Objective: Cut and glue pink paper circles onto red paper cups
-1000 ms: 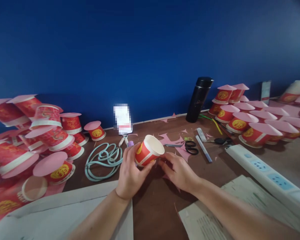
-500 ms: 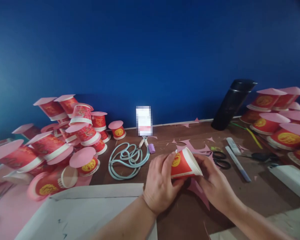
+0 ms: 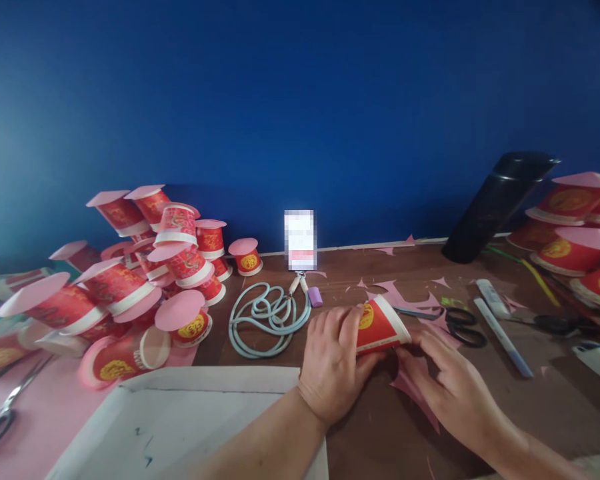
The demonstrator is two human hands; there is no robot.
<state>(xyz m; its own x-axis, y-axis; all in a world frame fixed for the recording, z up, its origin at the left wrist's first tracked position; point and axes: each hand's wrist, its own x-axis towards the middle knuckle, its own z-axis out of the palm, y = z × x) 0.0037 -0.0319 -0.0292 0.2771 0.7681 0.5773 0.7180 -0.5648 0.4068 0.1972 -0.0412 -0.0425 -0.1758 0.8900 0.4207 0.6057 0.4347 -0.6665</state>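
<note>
My left hand [image 3: 333, 360] is wrapped around a red paper cup [image 3: 377, 327] with a gold emblem. The cup lies tilted in the grip, its white rim toward the right. Close by that rim is my right hand [image 3: 453, 380], thumb and fingers apart and loosely bent. Its fingertips are at the rim's lower edge; whether they touch it I cannot tell. Under the right hand lies a pink paper scrap [image 3: 420, 397]. Black-handled scissors [image 3: 465, 327] rest just behind the cup.
Red cups with pink paper discs are stacked at left [image 3: 117, 287] and right [image 3: 563, 250]. A pale blue cord [image 3: 237, 340], a purple cap [image 3: 315, 297], a marker [image 3: 503, 337] and a black flask [image 3: 490, 210] are on the brown table. White card [image 3: 205, 427] lies in front; scissors [image 3: 0, 427] lie far left.
My right hand has loosened from the cup's rim and shifted slightly down and right. The cup's mouth has turned away from view. The whole view has swung a little left.
</note>
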